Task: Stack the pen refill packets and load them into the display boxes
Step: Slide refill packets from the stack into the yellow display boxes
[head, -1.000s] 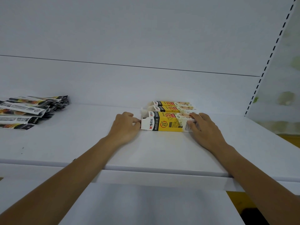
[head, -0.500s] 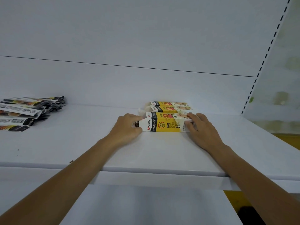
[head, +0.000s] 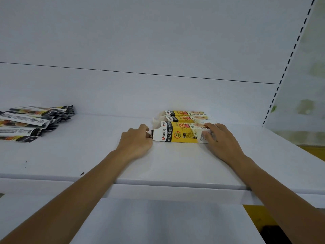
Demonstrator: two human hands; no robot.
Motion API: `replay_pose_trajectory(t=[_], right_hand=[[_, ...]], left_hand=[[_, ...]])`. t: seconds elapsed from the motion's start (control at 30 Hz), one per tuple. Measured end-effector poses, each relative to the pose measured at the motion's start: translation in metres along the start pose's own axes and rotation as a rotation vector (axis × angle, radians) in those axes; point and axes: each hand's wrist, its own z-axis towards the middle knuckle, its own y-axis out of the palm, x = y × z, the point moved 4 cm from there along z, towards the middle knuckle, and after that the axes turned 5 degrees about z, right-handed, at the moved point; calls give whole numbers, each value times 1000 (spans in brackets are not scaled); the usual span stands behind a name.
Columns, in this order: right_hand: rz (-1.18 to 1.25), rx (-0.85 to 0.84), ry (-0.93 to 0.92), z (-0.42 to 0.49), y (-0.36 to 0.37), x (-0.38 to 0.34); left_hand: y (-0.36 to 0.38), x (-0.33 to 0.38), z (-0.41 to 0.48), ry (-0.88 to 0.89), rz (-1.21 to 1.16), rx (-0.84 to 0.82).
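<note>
Both hands reach forward to the middle of the frame, one at each end of the same carton; the left hand (head: 136, 143) has its fingers curled and pinches a few dark packet ends (head: 149, 134) at the carton's open left mouth; the right hand (head: 221, 140) lies with fairly straight, spread fingers over the carton's right end, pressing on its top and front face.

Behind them a pale back panel (head: 158, 41) fills the upper half of the frame, with a slotted upright (head: 288, 62) running down the upper right; below it the white shelf (head: 175, 164) spans the full width, both forearms crossing its front edge.

At the left edge of the frame a loose pile of refill packets (head: 26, 122) lies fanned out flat on the shelf, well apart from the hands.

In the centre the nearest display box (head: 181, 133), yellow with a white and black left end, lies on its side, its end flap standing open; just behind it lie a second display box (head: 184, 118) and a third display box (head: 186, 113), side by side in a row toward the back panel.
</note>
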Motion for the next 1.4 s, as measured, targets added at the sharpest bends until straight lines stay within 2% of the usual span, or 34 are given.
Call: replay_pose_trajectory(t=[0.13,0.23,0.33,0.47,0.57,0.7,0.87,1.0,1.23,1.4], right_hand=[[-7,6,-7,0,1,-1],[-13,13,-3,1,1,-1],[-29,10,1,0,1,-2],[-21,20,20,0,-2,-3],[-50,22,35,-1,-4,-3],[-152,53,38,-1,-6,-4],[-294,90,61,-5,-10,-8],[-245,113,4,-2,-17,-18],[11,151,-231,22,-7,-128],[45,100,-412,30,32,-213]], left_hand=[[5,2,-1,25,-162,-138],[4,2,0,6,-243,-138],[3,0,0,-6,-201,-113],[7,5,-6,70,-81,-244],[2,8,-7,102,-108,-146],[-9,21,-12,196,50,41],[-9,15,-16,203,31,26],[-23,-15,-25,228,90,13],[-65,-81,-30,190,19,78],[-114,-141,-40,108,-6,216]])
